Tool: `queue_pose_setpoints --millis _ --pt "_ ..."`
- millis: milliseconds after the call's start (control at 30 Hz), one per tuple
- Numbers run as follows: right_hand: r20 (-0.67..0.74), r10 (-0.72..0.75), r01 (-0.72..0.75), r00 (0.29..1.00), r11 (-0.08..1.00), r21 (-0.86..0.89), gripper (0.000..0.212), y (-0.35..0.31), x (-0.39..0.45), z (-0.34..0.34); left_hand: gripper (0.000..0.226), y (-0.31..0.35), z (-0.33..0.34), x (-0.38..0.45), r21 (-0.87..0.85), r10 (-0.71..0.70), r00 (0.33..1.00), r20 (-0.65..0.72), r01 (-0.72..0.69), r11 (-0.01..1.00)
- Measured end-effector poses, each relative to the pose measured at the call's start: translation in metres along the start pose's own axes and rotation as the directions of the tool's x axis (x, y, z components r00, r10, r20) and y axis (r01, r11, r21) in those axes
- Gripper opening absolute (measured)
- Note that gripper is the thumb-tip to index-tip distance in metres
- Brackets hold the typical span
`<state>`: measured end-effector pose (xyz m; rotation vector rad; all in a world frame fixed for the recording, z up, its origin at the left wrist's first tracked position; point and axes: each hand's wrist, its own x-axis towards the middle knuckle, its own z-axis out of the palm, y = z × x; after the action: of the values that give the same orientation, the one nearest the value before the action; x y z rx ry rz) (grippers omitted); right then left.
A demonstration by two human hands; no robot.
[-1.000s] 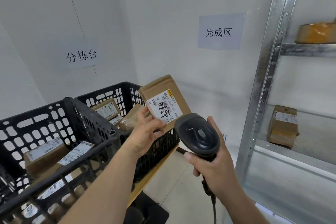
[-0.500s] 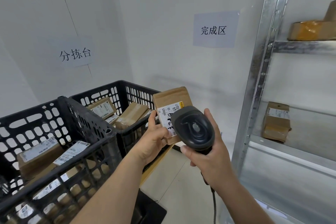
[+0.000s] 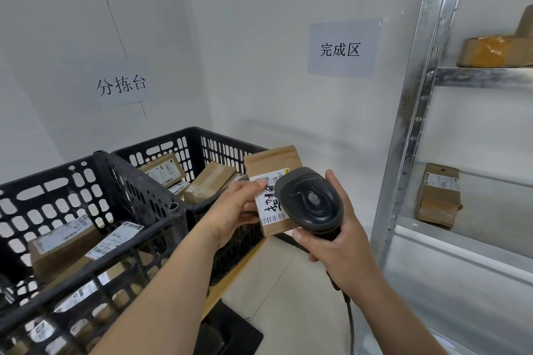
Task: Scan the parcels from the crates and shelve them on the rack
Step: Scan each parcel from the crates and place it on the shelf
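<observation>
My left hand [image 3: 233, 210] grips a small brown cardboard parcel [image 3: 271, 164] upright, its white label with black handwriting facing me. My right hand [image 3: 337, 245] holds a black handheld barcode scanner [image 3: 311, 204] by its handle, the head right in front of the parcel's label and covering part of it. Two black plastic crates stand at the left: the near crate [image 3: 95, 265] and the far crate [image 3: 219, 141], both holding several labelled brown parcels. The metal rack [image 3: 412, 112] rises at the right.
On the rack, one brown parcel [image 3: 438, 199] lies on the middle shelf and a taped one [image 3: 490, 50] on the upper shelf. Two paper signs hang on the white wall. The scanner's cable hangs below my right hand. The crates rest on a wooden table edge [image 3: 230, 277].
My left hand has lowered the parcel and turned it upright towards the scanner. The scanner head now overlaps the label; it was apart from it a second ago.
</observation>
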<state>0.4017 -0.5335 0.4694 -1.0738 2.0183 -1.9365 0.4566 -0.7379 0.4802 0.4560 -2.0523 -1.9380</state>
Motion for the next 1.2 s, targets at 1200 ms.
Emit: queue_pose_setpoints --millis 1200 --pt "0.127 0.079 -0.083 0.989 0.996 0.029 0.100 0.007 -0.033 0.024 0.084 0.040 -0.038 0.001 -0.003 0.095 0.965 -0.245 -0.099 0.995"
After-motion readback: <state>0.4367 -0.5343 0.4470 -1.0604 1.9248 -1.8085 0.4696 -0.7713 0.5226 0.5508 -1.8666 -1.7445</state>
